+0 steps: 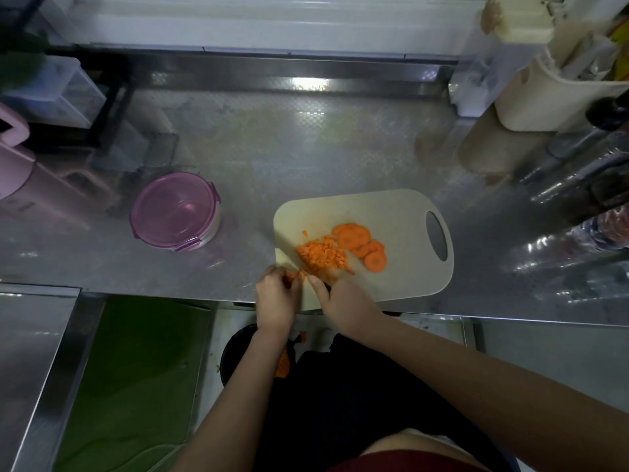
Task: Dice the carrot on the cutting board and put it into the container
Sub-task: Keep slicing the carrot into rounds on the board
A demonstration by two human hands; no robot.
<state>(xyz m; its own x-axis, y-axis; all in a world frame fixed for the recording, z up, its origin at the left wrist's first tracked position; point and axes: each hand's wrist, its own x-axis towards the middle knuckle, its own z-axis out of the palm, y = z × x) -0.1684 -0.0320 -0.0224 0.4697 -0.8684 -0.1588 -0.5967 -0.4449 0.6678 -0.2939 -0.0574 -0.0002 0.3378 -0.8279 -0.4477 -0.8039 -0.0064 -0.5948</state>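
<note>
We find the left hand pinching dice at the board near edge; right hand gripping a knife; slices beside.

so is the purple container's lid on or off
On: the purple lid sits flat over the round container, covering its whole rim.

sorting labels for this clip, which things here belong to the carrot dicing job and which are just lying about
In the job:
cutting board
diced carrot
carrot slices
pink-lidded container
left hand
right hand

Lying about:
pink jug
cream utensil holder
clear drawers
</note>
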